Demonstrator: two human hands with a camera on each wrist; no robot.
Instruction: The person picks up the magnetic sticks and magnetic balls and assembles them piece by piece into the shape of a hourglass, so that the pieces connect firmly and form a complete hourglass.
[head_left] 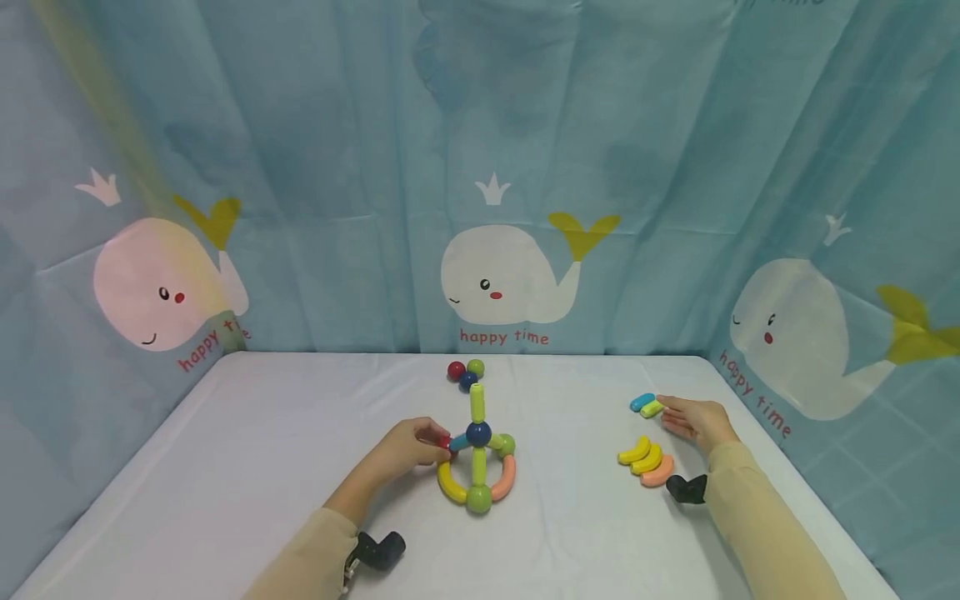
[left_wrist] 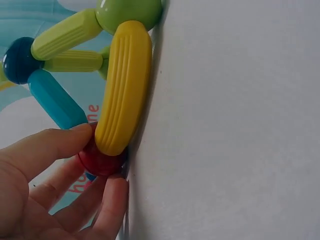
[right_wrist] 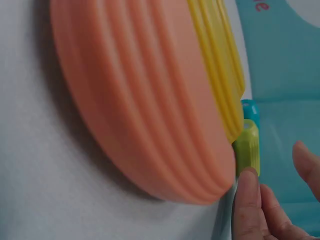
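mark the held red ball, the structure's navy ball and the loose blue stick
Red ball (left_wrist: 98, 163), left wrist view, uncovered lower side
Navy ball (head_left: 478, 434), head view, front middle
Loose blue stick (head_left: 642, 402), head view, middle

High head view peers forward, down over the flat white tabletop (head_left: 262, 442); close-in wrist views both catch its pale-blue whale-print cloth curtain (head_left: 375, 183).

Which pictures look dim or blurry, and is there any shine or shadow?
Head view: brightest, yellowish streak at left of the whale-print curtain; left wrist: dimmer, shine on the dark blue ball; right wrist: also dim, the salmon-pink curved stick slightly soft, casting shadow on the white tablecloth.
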